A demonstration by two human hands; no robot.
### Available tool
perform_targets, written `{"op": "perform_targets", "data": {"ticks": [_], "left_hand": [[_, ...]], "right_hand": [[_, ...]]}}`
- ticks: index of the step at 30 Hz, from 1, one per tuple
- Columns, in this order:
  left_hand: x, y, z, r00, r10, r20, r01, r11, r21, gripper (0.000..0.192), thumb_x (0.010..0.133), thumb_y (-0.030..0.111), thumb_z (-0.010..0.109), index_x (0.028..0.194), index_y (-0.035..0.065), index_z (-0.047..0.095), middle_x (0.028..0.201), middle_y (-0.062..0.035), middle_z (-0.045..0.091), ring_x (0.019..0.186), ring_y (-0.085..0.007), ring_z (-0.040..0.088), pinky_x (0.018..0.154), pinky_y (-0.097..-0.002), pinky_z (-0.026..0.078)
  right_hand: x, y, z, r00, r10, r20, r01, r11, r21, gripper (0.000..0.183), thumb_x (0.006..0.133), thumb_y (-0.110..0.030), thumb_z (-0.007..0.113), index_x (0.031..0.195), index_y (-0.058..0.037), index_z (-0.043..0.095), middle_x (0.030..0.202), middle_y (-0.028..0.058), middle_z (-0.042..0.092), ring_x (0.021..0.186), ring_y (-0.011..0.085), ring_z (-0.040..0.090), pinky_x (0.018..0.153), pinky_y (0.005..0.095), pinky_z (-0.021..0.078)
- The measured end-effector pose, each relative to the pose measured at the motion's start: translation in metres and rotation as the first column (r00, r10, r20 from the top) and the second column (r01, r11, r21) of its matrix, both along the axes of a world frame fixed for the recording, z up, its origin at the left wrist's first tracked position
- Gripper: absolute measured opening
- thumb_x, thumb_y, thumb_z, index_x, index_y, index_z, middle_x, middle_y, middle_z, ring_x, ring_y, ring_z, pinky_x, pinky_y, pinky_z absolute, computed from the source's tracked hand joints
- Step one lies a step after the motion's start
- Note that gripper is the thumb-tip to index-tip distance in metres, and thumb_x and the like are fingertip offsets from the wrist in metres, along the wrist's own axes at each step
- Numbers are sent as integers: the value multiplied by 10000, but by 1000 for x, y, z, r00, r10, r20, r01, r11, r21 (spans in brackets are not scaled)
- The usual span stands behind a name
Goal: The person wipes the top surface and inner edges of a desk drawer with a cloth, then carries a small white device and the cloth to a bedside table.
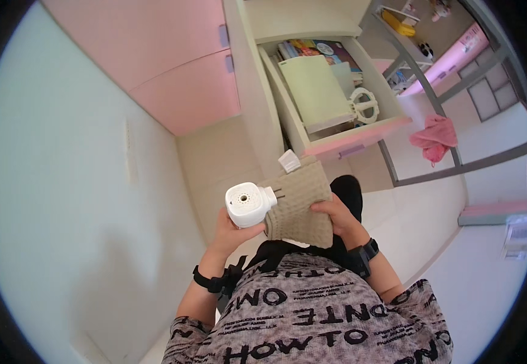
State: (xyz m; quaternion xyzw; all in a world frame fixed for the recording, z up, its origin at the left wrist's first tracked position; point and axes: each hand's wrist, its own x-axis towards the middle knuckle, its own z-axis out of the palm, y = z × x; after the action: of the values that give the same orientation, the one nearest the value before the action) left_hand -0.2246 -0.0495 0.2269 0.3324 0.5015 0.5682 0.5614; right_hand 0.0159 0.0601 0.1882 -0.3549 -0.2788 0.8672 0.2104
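My left hand (230, 236) holds a white plug-in device (246, 204), probably a vaporizer, with a round vented opening on top. Two metal prongs stick out from its right side, over a folded beige waffle-weave cloth (302, 207). My left thumb lies along the device's lower edge, close to the cloth's left edge; whether it presses on the cloth I cannot tell. On the cloth's right side my right hand (340, 216) grips it, thumb on top and fingers hidden underneath. A small white piece (289, 161) shows at the cloth's far edge; what it is remains unclear.
Ahead, a pulled-out drawer (359, 135) holds books, a pale green folder or box (315, 91) and a white ring-shaped item (364, 107). Pink cabinet doors (186, 95) stand beyond, a pale wall (86, 182) at left. A pink cloth (435, 136) hangs on a grey frame (454, 152).
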Motion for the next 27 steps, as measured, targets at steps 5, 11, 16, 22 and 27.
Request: {"op": "perform_targets", "data": {"ticks": [5,11,16,22,27], "left_hand": [[-27,-2,-8,994,113,7,-113,993,-16,454,784,119,745,1191,12,577,1095,-60,640,1007,-138,599,914,-313,472],[-63,-25,-9,994,111,18,-111,994,20,552,816,173,725,1276,-5,476,1154,-88,610,1042,-217,602,914,-337,464],[-74,-38,0,845,331,-420,-275,942,190,648,783,213,761,1283,-11,417,1159,-139,600,1080,-256,589,933,-352,449],[-88,-48,17,802,256,-540,-243,965,97,657,696,148,831,1238,4,487,1150,-104,585,1087,-190,563,936,-327,441],[-77,-49,0,748,277,-603,-164,958,236,638,649,156,863,1194,28,557,1056,-89,626,974,-186,600,873,-312,467]], "right_hand": [[-14,-6,-1,993,-65,96,63,998,24,470,815,-81,622,1255,34,500,1163,124,610,1040,231,608,901,367,490],[-34,-30,0,977,-102,186,97,995,36,502,800,-102,593,1266,43,475,1150,147,611,1016,251,624,890,375,512],[-50,-48,-6,979,-88,187,75,995,71,475,802,-111,601,1239,47,499,1124,138,618,992,242,625,877,375,511],[-77,-50,0,976,-58,208,37,994,101,444,821,-111,607,1229,36,509,1130,113,614,1001,218,609,873,355,496],[-88,-58,-5,957,-174,233,129,972,196,382,853,-70,566,1221,25,528,1126,106,628,987,211,629,884,342,503]]}}
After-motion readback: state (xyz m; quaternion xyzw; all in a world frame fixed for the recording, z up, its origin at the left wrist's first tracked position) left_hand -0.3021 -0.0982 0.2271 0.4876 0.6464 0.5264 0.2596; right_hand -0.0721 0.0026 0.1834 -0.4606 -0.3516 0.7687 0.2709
